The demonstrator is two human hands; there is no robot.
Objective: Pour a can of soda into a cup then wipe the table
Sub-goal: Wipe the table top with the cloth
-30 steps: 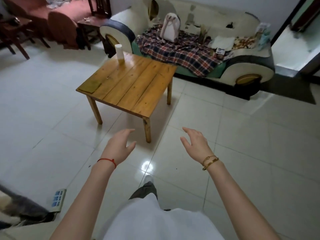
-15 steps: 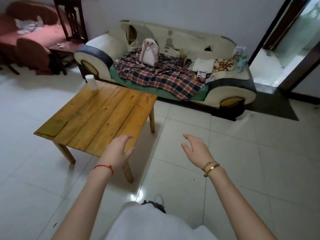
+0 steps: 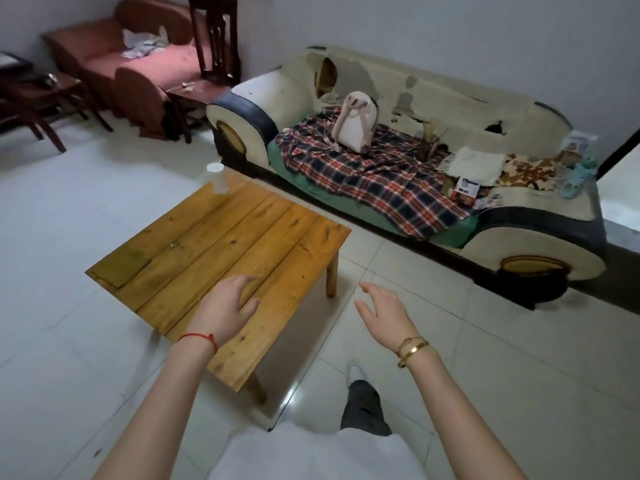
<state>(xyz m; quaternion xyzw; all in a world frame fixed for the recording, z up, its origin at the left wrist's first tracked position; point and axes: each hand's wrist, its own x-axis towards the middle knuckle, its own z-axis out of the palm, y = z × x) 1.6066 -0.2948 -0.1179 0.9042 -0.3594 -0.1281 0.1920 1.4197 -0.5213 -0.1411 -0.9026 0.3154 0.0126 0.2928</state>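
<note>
A low wooden table [image 3: 221, 251] stands on the tiled floor in front of me. On its far corner sits a white paper cup [image 3: 217, 177], upright. My left hand [image 3: 227, 304] hovers over the table's near edge, fingers relaxed and holding nothing. Over the floor to the right of the table, my right hand [image 3: 382, 315] is open and empty, with gold bracelets on the wrist. No soda can or cloth shows in this view.
A worn cream sofa [image 3: 540, 258] with a plaid blanket [image 3: 374, 181], a pale backpack [image 3: 353, 121] and small items runs along the far wall. A red sofa [image 3: 114, 57], a dark chair [image 3: 216, 39] and side tables stand at the back left. A doorway opens at right.
I have walked closer to the table, so it now lies under my left hand. Both hands stay open and empty, raised in front of me.
</note>
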